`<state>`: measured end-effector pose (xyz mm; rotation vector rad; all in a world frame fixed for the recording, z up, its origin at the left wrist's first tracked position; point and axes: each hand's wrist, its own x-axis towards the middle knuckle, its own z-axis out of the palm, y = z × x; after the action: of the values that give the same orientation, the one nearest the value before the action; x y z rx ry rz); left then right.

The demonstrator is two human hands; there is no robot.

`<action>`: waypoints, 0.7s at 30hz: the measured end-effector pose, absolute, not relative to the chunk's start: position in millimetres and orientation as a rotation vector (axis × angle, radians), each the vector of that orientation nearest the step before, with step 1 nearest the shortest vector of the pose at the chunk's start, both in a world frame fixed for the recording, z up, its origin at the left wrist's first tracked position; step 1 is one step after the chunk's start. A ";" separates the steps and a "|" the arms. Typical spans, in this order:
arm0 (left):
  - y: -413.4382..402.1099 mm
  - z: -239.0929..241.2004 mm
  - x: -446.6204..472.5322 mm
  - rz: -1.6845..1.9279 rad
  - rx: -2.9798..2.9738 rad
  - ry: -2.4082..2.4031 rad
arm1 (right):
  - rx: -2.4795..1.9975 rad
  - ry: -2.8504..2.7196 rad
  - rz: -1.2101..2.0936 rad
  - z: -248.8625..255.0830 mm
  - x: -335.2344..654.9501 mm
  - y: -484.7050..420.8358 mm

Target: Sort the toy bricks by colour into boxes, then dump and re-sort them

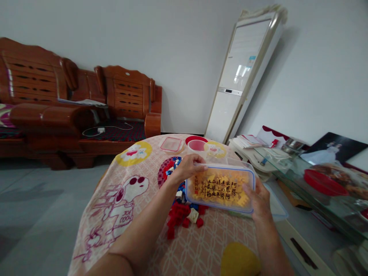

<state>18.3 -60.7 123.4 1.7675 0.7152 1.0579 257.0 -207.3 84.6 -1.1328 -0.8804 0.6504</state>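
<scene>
Both hands grip a clear plastic box (220, 202) with a blue-edged lid, dark writing across it and yellow building bricks showing through. My left hand (189, 167) is closed on its far left edge, thumb along the rim. At the right end, my right hand (260, 197) wraps the side with the thumb on the lid. The box is held tilted above the table. Beneath and left of it lie loose red bricks (178, 214) and a white brick (193, 216). A patterned round plate (162, 172) with blue, white and red bricks is partly hidden by my left forearm.
The round table has a pink patterned cloth (201, 249). Toward its far edge are a clear container with a red rim (171, 144) and a pink-white bowl (196, 145). A glass-topped stand (287, 172) with a red basket (323, 184) is at right; a wooden sofa (123, 96) stands behind left.
</scene>
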 end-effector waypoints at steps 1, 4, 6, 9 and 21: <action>-60.9 121.9 20.0 1.050 1.708 0.696 | -1.129 -0.889 0.650 85.3 257.6 -208.4; -61.3 119.0 23.7 1.046 1.603 0.655 | -1.124 -0.882 0.650 87.4 256.3 -210.0; -60.8 118.1 24.1 1.090 1.591 0.664 | -1.133 -0.836 0.658 87.7 254.3 -209.0; -58.7 117.3 21.7 1.190 1.538 0.668 | -1.135 -0.736 0.679 85.8 254.7 -205.1; -56.1 106.8 23.1 0.978 1.316 0.594 | -0.982 -0.457 0.682 81.2 282.4 -205.9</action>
<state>23.1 -56.1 106.8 1.3165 0.5939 0.9778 282.4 -205.9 81.2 -0.9818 -0.4574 0.6821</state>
